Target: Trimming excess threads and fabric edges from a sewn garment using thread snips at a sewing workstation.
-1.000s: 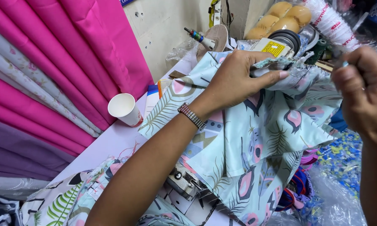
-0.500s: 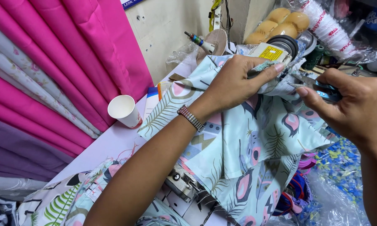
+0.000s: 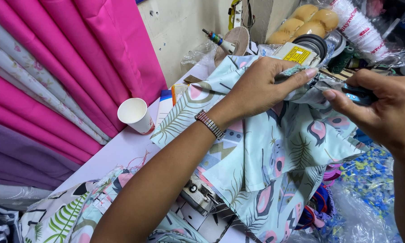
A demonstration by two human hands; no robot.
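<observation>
My left hand (image 3: 261,85), with a metal watch (image 3: 210,124) on the wrist, grips a bunched edge of pale blue cloth printed with feathers (image 3: 274,148). The cloth drapes over a sewing machine (image 3: 198,198). My right hand (image 3: 382,112) is close to the held edge and pinches a small blue tool (image 3: 357,95) that is mostly hidden by the fingers. The two hands almost touch above the machine's top.
A white paper cup (image 3: 135,115) stands on the white table (image 3: 117,153) at left. Pink and purple fabric bolts (image 3: 54,67) lean along the left. Thread spools (image 3: 308,20), a stack of cups (image 3: 357,27) and plastic bags sit at the back right.
My right hand has come down from the upper right to the cloth edge beside my left hand, now pinching the blue tool. The left hand keeps its grip.
</observation>
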